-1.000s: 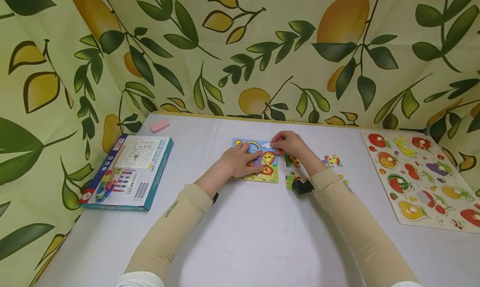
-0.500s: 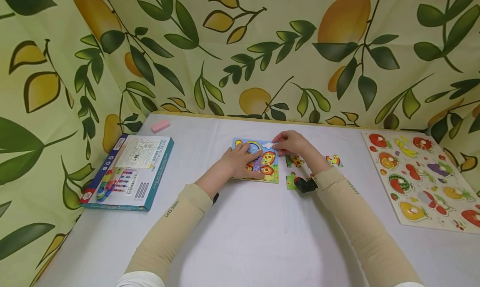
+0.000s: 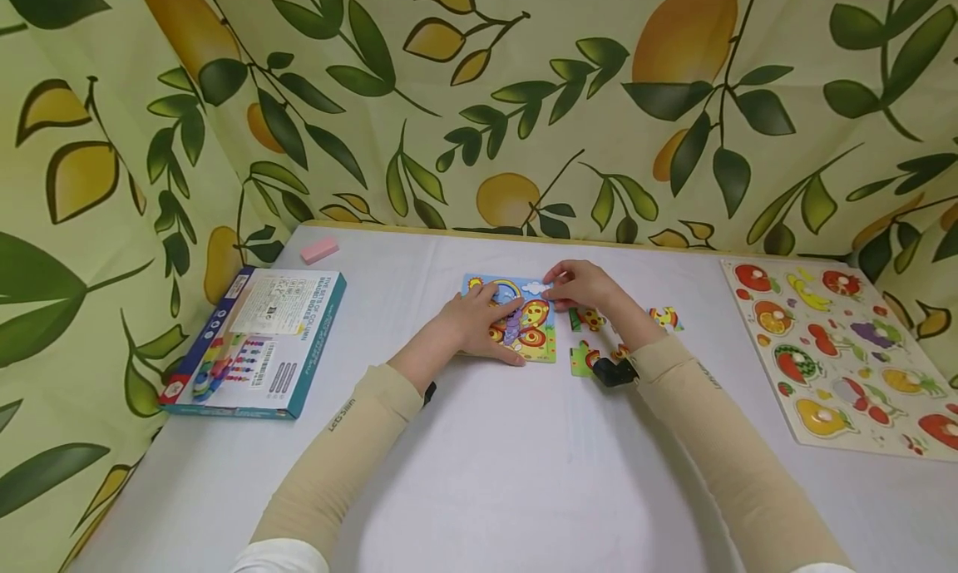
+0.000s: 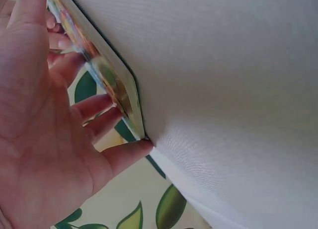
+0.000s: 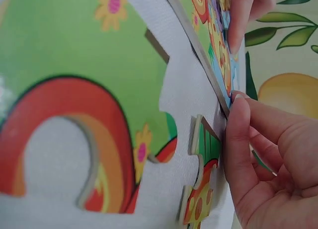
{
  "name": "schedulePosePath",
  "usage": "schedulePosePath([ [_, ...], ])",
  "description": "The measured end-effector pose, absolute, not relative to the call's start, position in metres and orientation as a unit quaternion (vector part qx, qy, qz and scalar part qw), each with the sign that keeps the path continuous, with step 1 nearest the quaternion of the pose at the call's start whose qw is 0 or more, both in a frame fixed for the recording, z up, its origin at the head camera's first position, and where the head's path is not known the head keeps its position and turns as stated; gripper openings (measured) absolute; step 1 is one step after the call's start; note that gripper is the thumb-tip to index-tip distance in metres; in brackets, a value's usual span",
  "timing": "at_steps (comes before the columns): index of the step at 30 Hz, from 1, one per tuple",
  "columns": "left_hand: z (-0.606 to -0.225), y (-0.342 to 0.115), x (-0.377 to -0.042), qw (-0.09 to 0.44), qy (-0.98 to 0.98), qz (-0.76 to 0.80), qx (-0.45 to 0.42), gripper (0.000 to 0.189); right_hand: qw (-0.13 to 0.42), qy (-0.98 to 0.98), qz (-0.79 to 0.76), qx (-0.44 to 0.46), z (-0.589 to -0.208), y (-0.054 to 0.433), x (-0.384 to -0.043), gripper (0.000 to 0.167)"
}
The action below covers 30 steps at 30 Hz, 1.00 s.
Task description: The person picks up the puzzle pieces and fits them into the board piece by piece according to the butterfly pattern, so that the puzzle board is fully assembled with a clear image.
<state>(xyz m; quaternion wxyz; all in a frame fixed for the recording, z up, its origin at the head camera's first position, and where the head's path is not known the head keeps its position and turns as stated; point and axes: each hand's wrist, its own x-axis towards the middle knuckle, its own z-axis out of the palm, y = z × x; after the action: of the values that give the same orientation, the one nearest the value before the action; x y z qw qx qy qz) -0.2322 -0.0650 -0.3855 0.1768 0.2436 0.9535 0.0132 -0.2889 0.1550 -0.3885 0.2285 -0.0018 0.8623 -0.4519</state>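
Observation:
A small butterfly jigsaw puzzle (image 3: 533, 313) in a flat frame lies on the white table, with a sun, rainbow and cloud along its top. My left hand (image 3: 473, 323) rests over its left half, fingers spread, thumb at the near edge; part of the picture is hidden under it. In the left wrist view, the thumb of the left hand (image 4: 54, 119) touches the board's corner. My right hand (image 3: 580, 284) pinches the board's upper right edge by the cloud. Thumb and index finger of the right hand (image 5: 268, 144) meet at that edge in the right wrist view.
Several loose puzzle pieces (image 3: 581, 359) lie right of the board, partly under the right wrist. A wooden fruit peg puzzle (image 3: 838, 365) is at far right. On the left are a bead-toy box (image 3: 258, 340) and a pink block (image 3: 319, 250). A patterned curtain (image 3: 479, 99) hangs behind.
My right hand has shifted slightly right along the board's upper right edge. The left thumb has slid a little toward the near edge, uncovering more of the butterfly.

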Motion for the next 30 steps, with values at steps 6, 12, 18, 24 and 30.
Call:
schedulePosePath([
  [6,-0.386,-0.063,-0.234,0.164,0.955,0.014,0.246,0.103,0.195,0.883,-0.426,-0.024,-0.385,0.169,-0.285,0.029],
  [12,-0.387,-0.061,-0.235,0.156,0.958,0.019,0.24,0.103,0.178,0.927,-0.318,-0.085,-0.374,0.192,-0.277,0.028],
  [18,-0.387,-0.058,-0.235,0.151,0.958,0.02,0.241,0.103,0.208,0.939,-0.241,-0.132,-0.369,0.211,-0.262,0.038],
  [24,-0.388,-0.058,-0.237,0.148,0.959,0.027,0.241,0.104,0.221,0.938,-0.235,-0.125,-0.373,0.22,-0.255,0.042],
  [30,-0.39,-0.063,-0.239,0.145,0.957,0.053,0.247,0.104,0.213,0.941,-0.235,-0.115,-0.376,0.218,-0.254,0.042],
])
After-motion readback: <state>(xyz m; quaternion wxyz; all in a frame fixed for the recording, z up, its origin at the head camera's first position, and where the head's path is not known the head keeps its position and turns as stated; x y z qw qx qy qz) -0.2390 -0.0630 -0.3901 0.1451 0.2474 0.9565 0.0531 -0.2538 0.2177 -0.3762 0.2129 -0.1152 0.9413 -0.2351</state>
